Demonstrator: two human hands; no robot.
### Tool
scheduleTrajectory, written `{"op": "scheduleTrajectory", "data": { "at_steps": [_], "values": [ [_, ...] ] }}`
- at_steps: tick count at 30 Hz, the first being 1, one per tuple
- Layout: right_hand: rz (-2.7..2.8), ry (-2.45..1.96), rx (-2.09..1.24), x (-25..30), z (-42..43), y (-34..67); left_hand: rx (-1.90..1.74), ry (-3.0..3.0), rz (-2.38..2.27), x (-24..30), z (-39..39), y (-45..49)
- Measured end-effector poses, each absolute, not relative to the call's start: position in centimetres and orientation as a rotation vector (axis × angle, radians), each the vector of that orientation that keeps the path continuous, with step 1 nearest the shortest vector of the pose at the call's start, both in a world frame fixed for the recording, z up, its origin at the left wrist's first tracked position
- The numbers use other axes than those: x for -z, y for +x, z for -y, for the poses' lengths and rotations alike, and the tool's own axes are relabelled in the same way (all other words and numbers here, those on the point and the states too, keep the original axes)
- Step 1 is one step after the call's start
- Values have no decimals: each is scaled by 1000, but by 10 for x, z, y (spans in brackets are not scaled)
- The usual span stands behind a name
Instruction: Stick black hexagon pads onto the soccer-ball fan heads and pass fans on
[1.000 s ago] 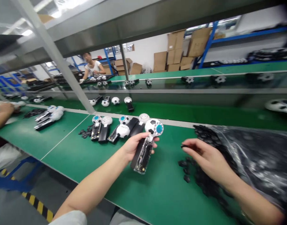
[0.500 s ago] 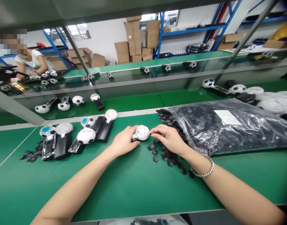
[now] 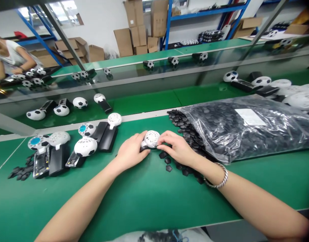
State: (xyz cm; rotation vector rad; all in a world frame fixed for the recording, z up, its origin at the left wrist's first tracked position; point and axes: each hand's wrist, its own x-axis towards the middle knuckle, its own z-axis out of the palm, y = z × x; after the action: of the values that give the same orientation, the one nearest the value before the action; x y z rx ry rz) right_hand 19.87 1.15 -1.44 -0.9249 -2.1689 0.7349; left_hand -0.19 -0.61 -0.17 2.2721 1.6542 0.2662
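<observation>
My left hand (image 3: 131, 148) is closed around a white soccer-ball-shaped head (image 3: 152, 138) on a dark handle, which mostly hides under the fingers. Open cut-outs cover the ball's face. At its lower right edge, my right hand (image 3: 175, 147) pinches with thumb and forefinger. Between those fingertips a small black pentagon piece is mostly hidden. Loose black pentagon pieces (image 3: 169, 168) lie under and beside my right hand. More of them spill from a clear plastic bag (image 3: 220, 155) at the right.
Left of my hands, several soccer-ball units with black handles (image 3: 107, 138) lie beside a small pile of black pieces (image 3: 22, 173). Further units (image 3: 80, 102) rest on the green strip (image 3: 144, 102) behind the ledge. Across the bench a person (image 3: 14, 58) works among similar balls.
My right hand has brought the small black piece from just beside the ball against its lower right edge. The left hand keeps its hold. The camera view has shifted.
</observation>
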Motion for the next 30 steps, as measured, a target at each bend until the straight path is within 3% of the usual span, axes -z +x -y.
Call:
{"op": "scheduleTrajectory", "data": {
  "at_steps": [8,22,30],
  "values": [
    [2172,-964,-621,20,-14,192,-337,2189,-1602,-5,-3,3],
    [1856,-1048,-1064,27,-24,192,-461,2224,-1588,3,-5,4],
    [2524,-1138,-775,12,-10,213,-386,2390,-1562,1,-9,5]
  ]
}}
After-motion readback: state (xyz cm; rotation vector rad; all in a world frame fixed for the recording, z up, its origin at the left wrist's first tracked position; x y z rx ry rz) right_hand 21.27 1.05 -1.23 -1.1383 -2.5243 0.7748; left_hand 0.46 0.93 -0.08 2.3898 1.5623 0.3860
